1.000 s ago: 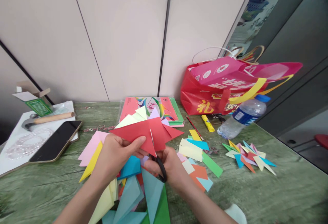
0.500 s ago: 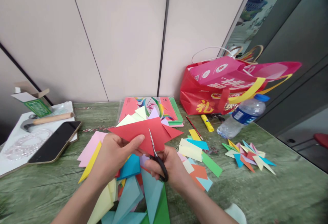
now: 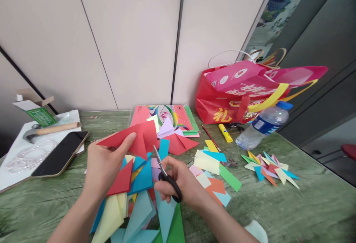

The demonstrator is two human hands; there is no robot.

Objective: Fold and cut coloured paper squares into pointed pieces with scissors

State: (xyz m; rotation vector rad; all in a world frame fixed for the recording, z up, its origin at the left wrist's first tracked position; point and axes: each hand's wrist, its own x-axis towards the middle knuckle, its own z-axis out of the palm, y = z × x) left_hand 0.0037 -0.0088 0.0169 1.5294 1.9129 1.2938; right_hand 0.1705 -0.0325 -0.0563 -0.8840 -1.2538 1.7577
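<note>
Between the thumb and fingers of my left hand, a folded red paper is held up above the pile. My right hand grips a pair of scissors with black handles. The blades point up and left, just to the right of the red paper's lower edge and apart from it. Below my hands lie several folded papers, among them a light blue one, a pale yellow one and a red one. Another folded red paper rests behind the scissors.
Paper scraps lie to the right, before a pencil and a glue stick. Farther right are a folded paper star, a bottle and a red bag. A phone and hammer lie left.
My left hand has moved left with the red paper, away from the scissors blades. The red paper behind, blue pieces and purple folded paper now show more. My right hand stays nearly in place.
</note>
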